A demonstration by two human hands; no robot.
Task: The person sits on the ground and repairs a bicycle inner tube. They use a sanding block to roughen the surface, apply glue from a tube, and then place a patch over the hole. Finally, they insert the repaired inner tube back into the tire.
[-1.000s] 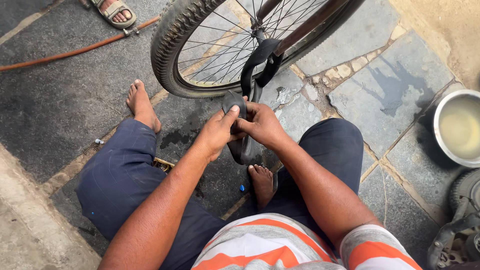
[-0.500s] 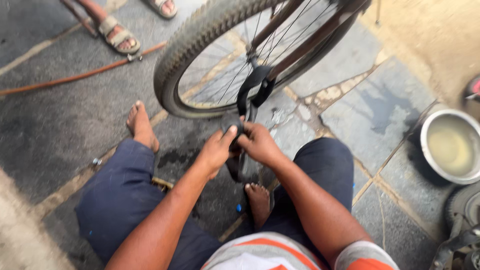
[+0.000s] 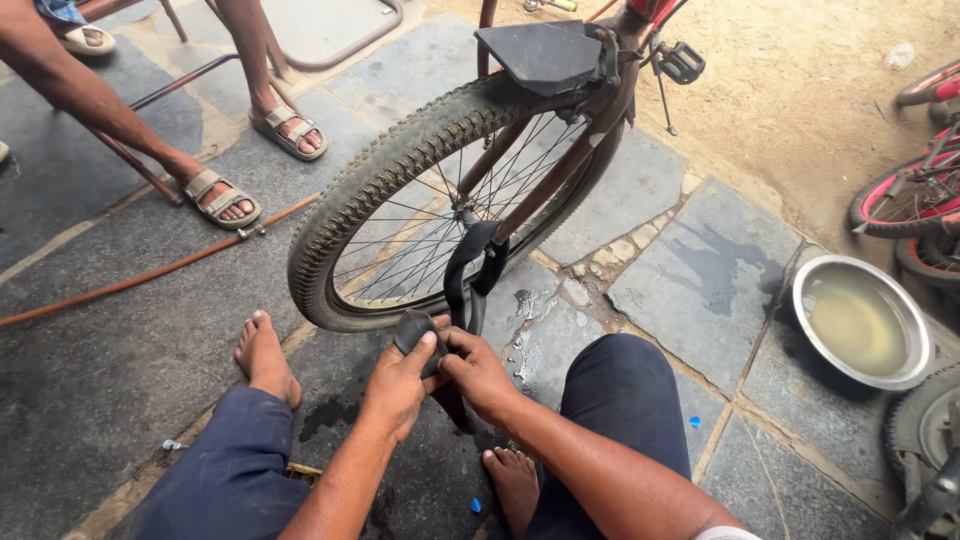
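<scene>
your view has lifted off the floor; left hand and right hand fingers still pinch the black inner tube below the wheel.

The left hand and right hand pinch a black inner tube that hangs out of the bicycle wheel. The person sits on stone paving, bare feet apart. A metal bowl of cloudy water stands to the right, and a bystander's sandalled feet are near an orange hose.

Wheel ahead of hands; inner tube hangs from it; basin right; hose left.
</scene>
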